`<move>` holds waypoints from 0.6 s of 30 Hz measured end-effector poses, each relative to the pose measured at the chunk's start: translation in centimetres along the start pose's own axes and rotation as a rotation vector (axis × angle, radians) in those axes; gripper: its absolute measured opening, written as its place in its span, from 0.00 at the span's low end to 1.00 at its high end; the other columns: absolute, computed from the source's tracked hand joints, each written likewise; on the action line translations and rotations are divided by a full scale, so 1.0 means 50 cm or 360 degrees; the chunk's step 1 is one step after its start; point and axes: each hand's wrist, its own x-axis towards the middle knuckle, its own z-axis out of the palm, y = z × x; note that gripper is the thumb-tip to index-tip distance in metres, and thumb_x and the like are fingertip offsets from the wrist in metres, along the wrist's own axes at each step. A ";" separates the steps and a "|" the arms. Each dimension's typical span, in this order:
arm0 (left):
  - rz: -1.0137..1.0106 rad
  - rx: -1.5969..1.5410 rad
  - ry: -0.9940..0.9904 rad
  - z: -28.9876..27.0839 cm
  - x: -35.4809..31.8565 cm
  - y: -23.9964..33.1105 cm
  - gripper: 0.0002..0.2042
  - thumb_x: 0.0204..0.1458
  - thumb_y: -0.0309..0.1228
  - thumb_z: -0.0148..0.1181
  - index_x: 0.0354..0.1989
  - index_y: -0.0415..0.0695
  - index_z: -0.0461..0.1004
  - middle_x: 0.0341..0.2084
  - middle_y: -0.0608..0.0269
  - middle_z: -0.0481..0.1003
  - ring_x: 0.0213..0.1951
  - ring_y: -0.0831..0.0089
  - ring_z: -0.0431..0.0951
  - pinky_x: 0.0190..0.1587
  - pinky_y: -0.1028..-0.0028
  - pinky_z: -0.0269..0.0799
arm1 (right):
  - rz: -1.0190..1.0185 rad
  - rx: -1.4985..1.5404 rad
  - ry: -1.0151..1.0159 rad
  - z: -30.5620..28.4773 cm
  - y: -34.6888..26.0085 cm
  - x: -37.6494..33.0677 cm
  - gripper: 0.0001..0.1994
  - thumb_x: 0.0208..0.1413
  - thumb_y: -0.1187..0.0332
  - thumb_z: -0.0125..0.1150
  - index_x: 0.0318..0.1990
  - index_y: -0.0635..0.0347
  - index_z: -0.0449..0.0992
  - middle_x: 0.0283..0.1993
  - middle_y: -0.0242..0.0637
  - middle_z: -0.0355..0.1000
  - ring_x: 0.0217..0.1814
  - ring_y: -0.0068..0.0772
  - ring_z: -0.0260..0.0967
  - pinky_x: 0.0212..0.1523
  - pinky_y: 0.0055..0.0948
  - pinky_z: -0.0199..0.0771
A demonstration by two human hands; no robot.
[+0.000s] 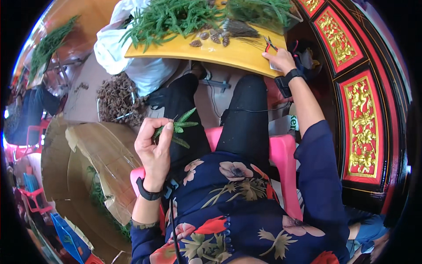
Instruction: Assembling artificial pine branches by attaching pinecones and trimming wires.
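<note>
Above my left thigh, my left hand (153, 147) pinches a small green fern-like sprig (185, 124) between thumb and fingertips; its leaflets fan out to the right. My right hand (280, 59) reaches to the right end of the yellow table (176, 49) and is closed around red-handled pliers (268, 44), whose jaws point away from me. Just left of the pliers lies a bundle of thin dark wires (241, 30). Several brown pine cones (214, 38) are scattered beside the wires. Behind them spreads a heap of green sprigs (171, 20).
A white plastic bag (110, 50) hangs at the table's left end. Below it is a pile of brown cones (115, 97). An open cardboard box (103, 152) stands left of my pink chair (285, 165). Red-and-gold carved panels (364, 127) line the right side.
</note>
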 end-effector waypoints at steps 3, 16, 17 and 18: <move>-0.0044 -0.0080 -0.0020 -0.003 -0.006 0.001 0.01 0.51 0.19 0.57 0.30 0.36 0.74 0.26 0.68 0.70 0.29 0.82 0.66 0.34 0.82 0.61 | -0.0048 -0.0234 -0.0107 -0.009 -0.005 0.008 0.30 0.46 0.46 0.60 0.48 0.63 0.75 0.50 0.53 0.71 0.55 0.54 0.67 0.53 0.44 0.68; -0.0573 -0.0902 -0.0237 -0.022 -0.005 0.012 0.03 0.54 0.23 0.55 0.34 0.40 0.75 0.28 0.74 0.69 0.27 0.89 0.62 0.29 0.86 0.55 | 0.0166 0.0289 0.0607 0.020 0.010 -0.070 0.17 0.50 0.61 0.58 0.41 0.66 0.73 0.43 0.52 0.73 0.46 0.45 0.73 0.45 0.39 0.71; -0.0606 -0.0994 -0.0280 -0.021 -0.004 0.012 0.03 0.54 0.23 0.55 0.34 0.39 0.75 0.28 0.74 0.70 0.26 0.88 0.62 0.28 0.86 0.54 | 0.0161 0.0285 0.0598 0.015 0.008 -0.087 0.17 0.50 0.61 0.58 0.41 0.66 0.73 0.43 0.52 0.73 0.46 0.45 0.73 0.45 0.39 0.71; -0.0614 -0.0988 -0.0271 -0.022 -0.006 0.012 0.03 0.54 0.23 0.55 0.34 0.39 0.75 0.28 0.74 0.70 0.26 0.88 0.62 0.28 0.86 0.54 | -0.0130 0.0614 0.0560 -0.002 -0.027 -0.131 0.13 0.51 0.64 0.57 0.39 0.65 0.72 0.37 0.46 0.73 0.40 0.40 0.72 0.42 0.35 0.71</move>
